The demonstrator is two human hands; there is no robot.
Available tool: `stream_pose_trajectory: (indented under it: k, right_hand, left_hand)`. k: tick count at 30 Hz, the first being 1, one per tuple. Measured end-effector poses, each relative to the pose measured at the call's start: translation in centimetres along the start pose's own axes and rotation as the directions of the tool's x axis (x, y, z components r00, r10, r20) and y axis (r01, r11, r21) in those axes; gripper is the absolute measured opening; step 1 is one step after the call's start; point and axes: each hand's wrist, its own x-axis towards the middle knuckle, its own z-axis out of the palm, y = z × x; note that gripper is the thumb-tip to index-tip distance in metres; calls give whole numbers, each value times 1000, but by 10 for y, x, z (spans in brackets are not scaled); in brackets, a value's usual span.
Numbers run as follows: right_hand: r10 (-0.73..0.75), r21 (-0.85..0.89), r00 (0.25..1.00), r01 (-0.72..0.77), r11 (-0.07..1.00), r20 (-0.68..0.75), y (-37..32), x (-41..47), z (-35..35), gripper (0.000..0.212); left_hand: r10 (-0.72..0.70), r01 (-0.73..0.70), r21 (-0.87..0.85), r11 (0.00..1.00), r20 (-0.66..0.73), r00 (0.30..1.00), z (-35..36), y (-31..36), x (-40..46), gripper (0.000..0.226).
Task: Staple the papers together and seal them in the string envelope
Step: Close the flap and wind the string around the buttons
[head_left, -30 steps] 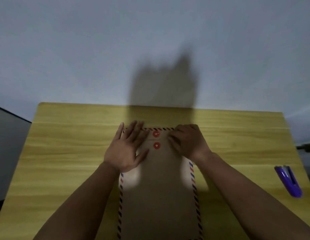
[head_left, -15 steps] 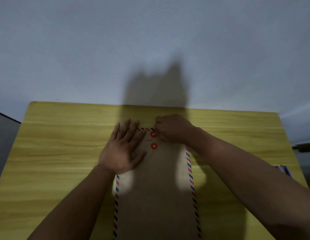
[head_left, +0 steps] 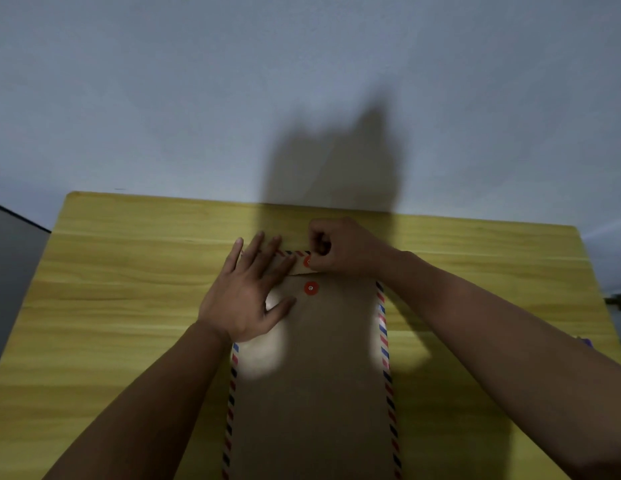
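The string envelope (head_left: 312, 375) lies flat at the middle of the wooden table (head_left: 129, 306), its striped border running toward me, its flap folded down at the far end. My left hand (head_left: 248, 299) rests flat on the envelope's far-left corner, fingers spread. My right hand (head_left: 343, 247) is curled at the upper red button (head_left: 307, 261), fingertips pinched; whether they grip the string I cannot tell. The lower red button (head_left: 311, 288) sits just nearer me. Bare tabletop extends left and right of the envelope. The envelope's near end is cut off by the frame; shadow covers its centre.
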Motion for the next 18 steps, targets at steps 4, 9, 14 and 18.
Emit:
stream_pose_trajectory:
  k: [4,9,14,18]
  right_hand:
    - [19,55,999,-17,998,-29,2,-1,-5,14]
    - [14,66,984,-2,998,-175,14,-6,-9,17]
    - [106,252,984,-69,965,-140,12,-8,-6,18]
    - [192,387,977,-211,898,89,1,-12,-21,17]
  left_hand:
    - [-7,7,12,1000,17,1000,-1,0,0,71]
    - [-14,14,16,1000,34,999,-3,1,0,72]
    - [-19,18,29,999,36,999,-3,2,-1,72]
    - [-18,18,19,1000,25,1000,-3,2,-1,71]
